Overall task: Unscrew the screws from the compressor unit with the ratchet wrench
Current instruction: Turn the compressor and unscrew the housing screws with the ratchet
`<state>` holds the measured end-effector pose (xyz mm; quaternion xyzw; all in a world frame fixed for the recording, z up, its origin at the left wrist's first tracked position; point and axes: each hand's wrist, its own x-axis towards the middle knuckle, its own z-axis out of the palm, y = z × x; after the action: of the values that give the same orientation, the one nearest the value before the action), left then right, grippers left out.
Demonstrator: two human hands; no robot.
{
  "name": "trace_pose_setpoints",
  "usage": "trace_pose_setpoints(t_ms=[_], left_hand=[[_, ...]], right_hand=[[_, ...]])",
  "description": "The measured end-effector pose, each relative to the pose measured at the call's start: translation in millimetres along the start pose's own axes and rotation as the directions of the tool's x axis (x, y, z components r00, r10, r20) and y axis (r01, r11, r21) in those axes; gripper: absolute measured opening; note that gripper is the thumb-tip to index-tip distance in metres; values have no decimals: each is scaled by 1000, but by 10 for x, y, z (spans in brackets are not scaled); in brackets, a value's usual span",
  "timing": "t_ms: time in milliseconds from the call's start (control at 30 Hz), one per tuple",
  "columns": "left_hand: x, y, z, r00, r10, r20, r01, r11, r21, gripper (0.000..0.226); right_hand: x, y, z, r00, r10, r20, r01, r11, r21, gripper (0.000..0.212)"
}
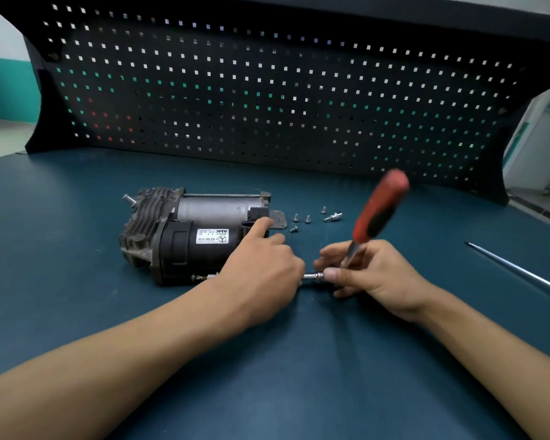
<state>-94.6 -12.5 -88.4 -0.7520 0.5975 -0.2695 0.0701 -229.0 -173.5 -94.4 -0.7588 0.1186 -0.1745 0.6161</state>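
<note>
The compressor unit (188,236), grey finned metal with a black motor housing, lies on the blue-green mat. My left hand (261,268) lies against the unit's right end, index finger stretched over its top, and covers part of a chrome extension bar (313,276) that runs along the unit's front lower edge to a long screw (204,277). My right hand (372,274) grips the head of the ratchet wrench. Its red and black handle (380,208) points up and away, blurred. Whether my left fingers curl round the bar is hidden.
Several loose screws (302,220) and a small chrome socket bit (333,216) lie on the mat right of the unit. A thin metal rod (518,269) lies at the far right. A black pegboard (267,90) stands behind the bench.
</note>
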Motion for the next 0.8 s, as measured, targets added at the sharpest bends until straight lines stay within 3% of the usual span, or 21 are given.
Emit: trace_pose_setpoints(t_ms=[300,467,700,800], left_hand=[[-9,0,-17,1000,-4,-24,4,1000,-18,19],[-25,-5,-32,1000,2,-20,-2,1000,-31,23],[9,-46,-55,999,-28,-20,26,998,-64,23],[-6,-48,-49,1000,-10,-12,9,998,-64,27]], right_hand=[[80,-27,96,986,137,-99,-135,990,31,18],[120,-67,96,969,225,-100,-219,974,60,26],[81,-93,56,979,204,27,-205,976,71,20],[77,-90,49,984,164,67,-170,982,89,29]])
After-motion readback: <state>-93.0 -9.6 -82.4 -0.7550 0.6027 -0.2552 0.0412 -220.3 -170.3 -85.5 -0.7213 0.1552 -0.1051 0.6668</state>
